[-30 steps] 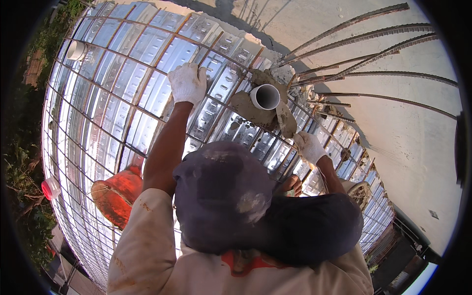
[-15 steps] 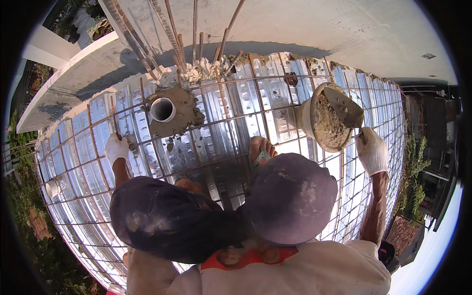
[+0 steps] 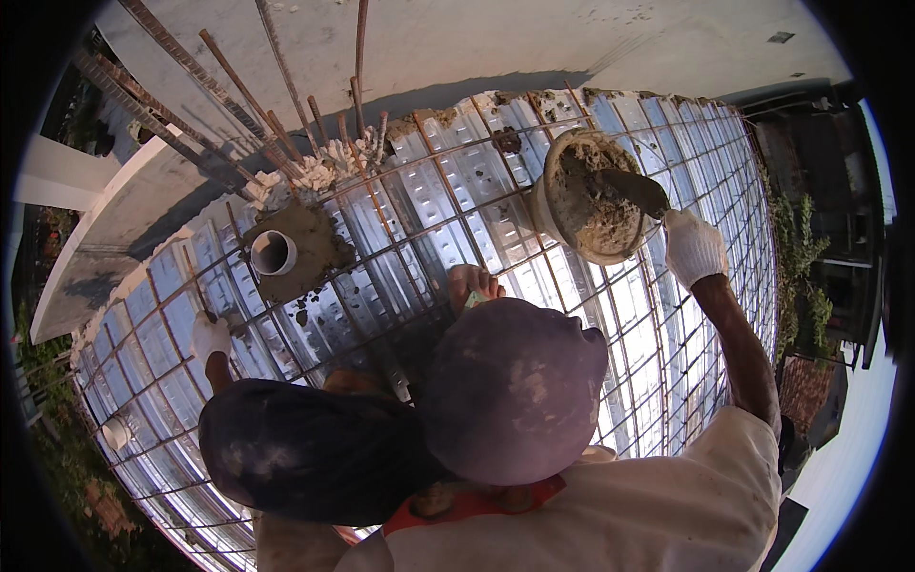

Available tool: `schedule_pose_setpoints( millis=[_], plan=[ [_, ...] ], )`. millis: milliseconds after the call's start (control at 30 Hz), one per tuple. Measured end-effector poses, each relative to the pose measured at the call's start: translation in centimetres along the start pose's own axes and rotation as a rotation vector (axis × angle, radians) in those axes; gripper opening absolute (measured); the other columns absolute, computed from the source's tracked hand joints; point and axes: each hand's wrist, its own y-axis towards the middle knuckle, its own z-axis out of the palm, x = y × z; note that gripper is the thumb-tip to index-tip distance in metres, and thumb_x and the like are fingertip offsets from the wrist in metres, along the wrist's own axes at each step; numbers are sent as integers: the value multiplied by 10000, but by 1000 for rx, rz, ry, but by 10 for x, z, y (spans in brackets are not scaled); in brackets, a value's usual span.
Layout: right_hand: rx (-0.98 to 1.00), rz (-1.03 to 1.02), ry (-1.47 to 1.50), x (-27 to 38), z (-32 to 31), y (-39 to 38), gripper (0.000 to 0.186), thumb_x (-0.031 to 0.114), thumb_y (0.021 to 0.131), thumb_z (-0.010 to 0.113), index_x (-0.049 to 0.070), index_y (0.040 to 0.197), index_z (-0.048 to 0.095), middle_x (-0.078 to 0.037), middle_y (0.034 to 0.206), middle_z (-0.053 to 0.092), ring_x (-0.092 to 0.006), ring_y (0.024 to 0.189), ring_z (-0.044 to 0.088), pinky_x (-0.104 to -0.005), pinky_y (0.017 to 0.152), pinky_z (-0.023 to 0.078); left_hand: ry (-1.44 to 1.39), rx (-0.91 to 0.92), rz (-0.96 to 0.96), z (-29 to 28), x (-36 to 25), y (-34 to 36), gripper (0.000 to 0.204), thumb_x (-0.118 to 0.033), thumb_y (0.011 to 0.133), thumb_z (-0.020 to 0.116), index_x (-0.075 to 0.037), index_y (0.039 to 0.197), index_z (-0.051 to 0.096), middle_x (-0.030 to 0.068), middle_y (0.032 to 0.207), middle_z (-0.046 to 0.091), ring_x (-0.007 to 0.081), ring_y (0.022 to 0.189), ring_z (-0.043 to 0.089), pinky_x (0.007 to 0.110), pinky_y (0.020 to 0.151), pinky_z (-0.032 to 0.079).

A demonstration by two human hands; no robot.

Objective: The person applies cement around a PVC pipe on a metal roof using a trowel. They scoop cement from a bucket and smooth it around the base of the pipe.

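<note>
My right hand (image 3: 694, 246), in a white knit glove, is closed round the handle of a trowel (image 3: 637, 193). The trowel's dark blade lies over the grey mortar (image 3: 610, 227) inside a tilted round bucket (image 3: 551, 212). My left hand (image 3: 210, 336), also gloved, is closed on a rebar rod (image 3: 193, 275) of the mesh at left; its fingers are partly hidden. Ahead of it, a short white pipe (image 3: 274, 253) stands upright in a patch of wet mortar (image 3: 321, 238).
Rebar mesh lies over ribbed metal decking (image 3: 419, 224). Several rebar bars (image 3: 200, 81) rise from broken concrete by the pale wall (image 3: 496, 43). A second pipe stub (image 3: 116, 434) is at far left. My bent knees (image 3: 519, 391) and foot (image 3: 472, 284) are between my hands.
The view has shifted, so the scene sits further left and is turned. Over the bucket, the trowel blade has turned from a broad face to a narrower one. My left hand stays on the mesh.
</note>
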Motion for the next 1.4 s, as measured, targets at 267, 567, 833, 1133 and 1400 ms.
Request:
schedule_pose_setpoints(
  millis=[267, 567, 833, 1133, 1400],
  plan=[
    [125, 22, 16, 15, -8, -12, 156, 93, 962, 651, -11, 1062, 709, -258, 971, 762, -422, 903, 791, -518, 792, 650, -7, -31, 26, 4, -1, -3, 288, -249, 883, 728, -53, 1091, 694, 203, 1085, 778, 440, 1040, 743, 535, 935, 559],
    [434, 75, 387, -7, -45, -25, 264, 220, 955, 648, -8, 1028, 761, -250, 942, 758, -449, 934, 748, -534, 860, 572, 7, -39, 42, 3, 4, -2, 275, -274, 890, 722, -58, 1055, 686, 199, 1047, 771, 437, 1007, 742, 538, 905, 561],
    [689, 157, 820, 4, -58, -6, 200, 136, 895, 713, -55, 836, 708, -69, 635, 614, -139, 524, 594, -348, 486, 468, -45, -33, 53, 16, 7, 3, 262, -269, 889, 739, -59, 1030, 672, 181, 1026, 756, 423, 983, 733, 529, 900, 554],
    [752, 202, 1141, -8, -37, 2, 145, 82, 868, 723, -52, 815, 709, -39, 587, 581, -107, 432, 498, -305, 390, 361, 16, -30, 13, 5, -1, -1, 296, -273, 892, 752, -55, 1085, 698, 202, 1078, 765, 428, 1040, 740, 511, 934, 563],
    [709, 287, 1476, -7, 16, -24, 189, 140, 932, 757, -46, 950, 723, -34, 647, 624, -90, 449, 528, -267, 398, 414, -33, -10, 6, 0, -4, -6, 309, -273, 893, 746, -47, 1099, 699, 209, 1084, 767, 436, 1038, 741, 519, 931, 563]
  ],
)
